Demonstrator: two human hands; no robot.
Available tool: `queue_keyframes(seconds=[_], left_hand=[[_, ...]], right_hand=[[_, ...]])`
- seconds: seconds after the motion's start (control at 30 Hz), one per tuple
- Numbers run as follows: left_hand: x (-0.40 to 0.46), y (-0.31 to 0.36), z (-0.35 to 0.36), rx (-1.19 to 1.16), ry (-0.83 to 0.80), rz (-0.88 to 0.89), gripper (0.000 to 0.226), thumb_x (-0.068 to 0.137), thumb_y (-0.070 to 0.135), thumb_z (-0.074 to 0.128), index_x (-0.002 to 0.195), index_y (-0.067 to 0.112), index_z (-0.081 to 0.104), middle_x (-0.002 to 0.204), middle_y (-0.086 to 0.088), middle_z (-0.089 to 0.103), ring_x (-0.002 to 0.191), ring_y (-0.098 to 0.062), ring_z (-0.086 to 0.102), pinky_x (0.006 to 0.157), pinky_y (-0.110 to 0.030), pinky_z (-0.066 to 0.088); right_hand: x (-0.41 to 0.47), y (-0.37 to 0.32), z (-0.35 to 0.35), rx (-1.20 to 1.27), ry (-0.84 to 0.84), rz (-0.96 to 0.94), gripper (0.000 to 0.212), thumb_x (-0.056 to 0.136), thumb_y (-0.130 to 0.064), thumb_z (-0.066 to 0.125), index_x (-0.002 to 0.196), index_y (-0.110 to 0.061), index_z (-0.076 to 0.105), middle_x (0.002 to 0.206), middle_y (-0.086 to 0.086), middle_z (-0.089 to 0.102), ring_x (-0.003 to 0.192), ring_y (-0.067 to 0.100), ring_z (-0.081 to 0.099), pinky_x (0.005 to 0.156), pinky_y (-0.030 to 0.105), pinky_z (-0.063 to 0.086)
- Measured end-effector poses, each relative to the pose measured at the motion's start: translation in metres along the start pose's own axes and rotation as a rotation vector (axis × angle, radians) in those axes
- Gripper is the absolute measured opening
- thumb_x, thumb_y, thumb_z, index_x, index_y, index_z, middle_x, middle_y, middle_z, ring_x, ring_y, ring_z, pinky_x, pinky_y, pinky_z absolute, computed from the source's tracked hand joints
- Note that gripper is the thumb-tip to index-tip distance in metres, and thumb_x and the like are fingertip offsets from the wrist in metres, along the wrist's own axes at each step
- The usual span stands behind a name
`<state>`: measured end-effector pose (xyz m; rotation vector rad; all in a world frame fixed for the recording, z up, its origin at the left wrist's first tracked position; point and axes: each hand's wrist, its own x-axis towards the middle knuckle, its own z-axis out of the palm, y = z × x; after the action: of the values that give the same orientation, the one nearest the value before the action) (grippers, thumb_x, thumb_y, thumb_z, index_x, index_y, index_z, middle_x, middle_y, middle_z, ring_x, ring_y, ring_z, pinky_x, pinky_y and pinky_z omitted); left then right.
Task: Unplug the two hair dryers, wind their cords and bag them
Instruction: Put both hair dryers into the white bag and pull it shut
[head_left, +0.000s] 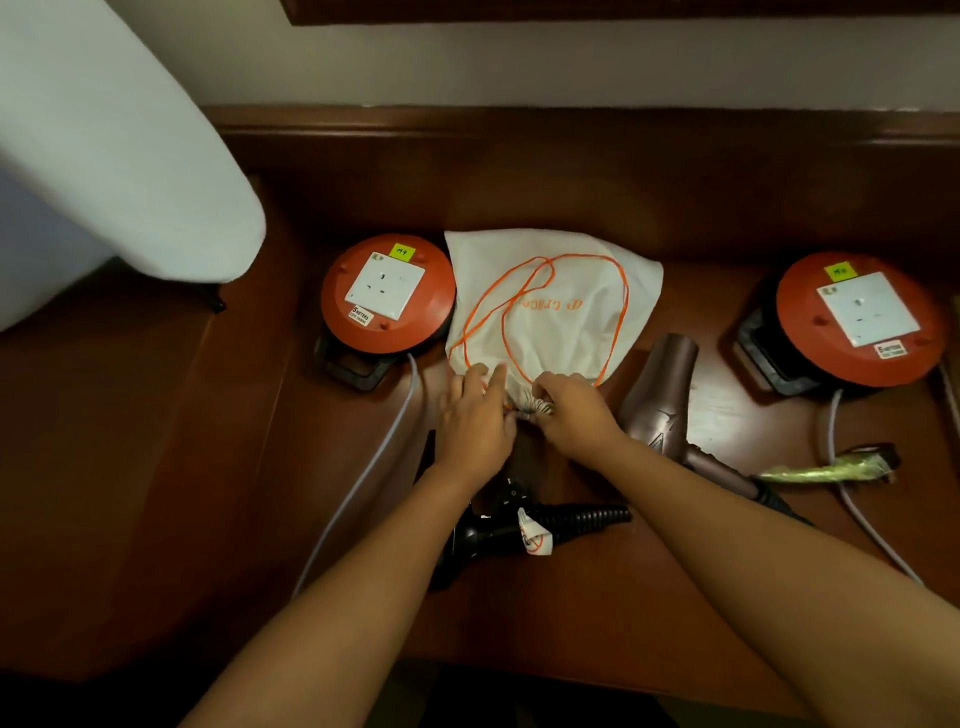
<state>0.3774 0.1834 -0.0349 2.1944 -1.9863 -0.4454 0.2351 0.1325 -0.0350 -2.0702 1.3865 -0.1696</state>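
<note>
A white drawstring bag (550, 306) with orange cords lies flat on the wooden table between two reels. My left hand (475, 415) rests on the bag's gathered mouth with fingers extended. My right hand (574, 408) pinches the bunched opening from the right. A bronze hair dryer (670, 395) lies to the right of the bag, nozzle pointing away from me. Under my forearms near the table's front lies a black hair dryer (498, 530) with a ribbed cord sleeve and a white tag.
Two orange cable reels with white sockets stand at left (387, 293) and right (857, 319), both sockets bare. Grey reel cords trail toward the front edge. A gold-wrapped bundle (826, 467) lies at right. A padded grey board (104, 140) overhangs the left.
</note>
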Motion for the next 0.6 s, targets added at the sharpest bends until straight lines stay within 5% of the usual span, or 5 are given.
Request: queue_keyframes(seconds=[0.1,0.2,0.33,0.6], left_hand=[[-0.004,0.013,-0.015,-0.068,0.153,0.038,0.045,0.083,0.031,0.065,0.125,0.017,0.058,0.125,-0.007,0.055,0.115,-0.029,0.044,0.091,-0.045,0.041],[-0.001,0.025,-0.033,-0.231,0.135,0.027,0.036,0.085,0.033,0.059,0.117,0.017,0.064,0.114,-0.004,0.064,0.109,-0.029,0.05,0.089,-0.044,0.044],[0.012,0.054,-0.074,-0.512,0.047,-0.032,0.029,0.088,0.025,0.067,0.113,0.012,0.066,0.109,-0.005,0.069,0.103,-0.023,0.061,0.082,-0.026,0.042],[0.025,0.103,-0.143,-0.558,0.152,0.054,0.011,0.085,0.017,0.066,0.096,0.013,0.067,0.092,0.003,0.064,0.084,-0.01,0.057,0.07,-0.018,0.039]], right_hand=[[-0.009,-0.009,-0.025,0.058,0.091,-0.013,0.023,0.08,-0.019,0.071,0.098,-0.009,0.06,0.093,0.008,0.064,0.092,0.028,0.05,0.073,0.035,0.037],[-0.02,-0.019,-0.057,0.089,0.147,-0.02,0.027,0.083,-0.015,0.068,0.108,-0.011,0.059,0.102,0.006,0.063,0.1,0.025,0.049,0.079,0.034,0.04],[-0.032,-0.031,-0.103,0.097,0.208,-0.065,0.029,0.087,-0.016,0.064,0.115,-0.012,0.059,0.111,0.004,0.063,0.106,0.023,0.051,0.081,0.027,0.038],[-0.047,-0.049,-0.184,0.019,0.283,-0.225,0.029,0.09,-0.022,0.061,0.117,-0.014,0.065,0.113,0.004,0.067,0.107,0.021,0.059,0.092,0.032,0.044]])
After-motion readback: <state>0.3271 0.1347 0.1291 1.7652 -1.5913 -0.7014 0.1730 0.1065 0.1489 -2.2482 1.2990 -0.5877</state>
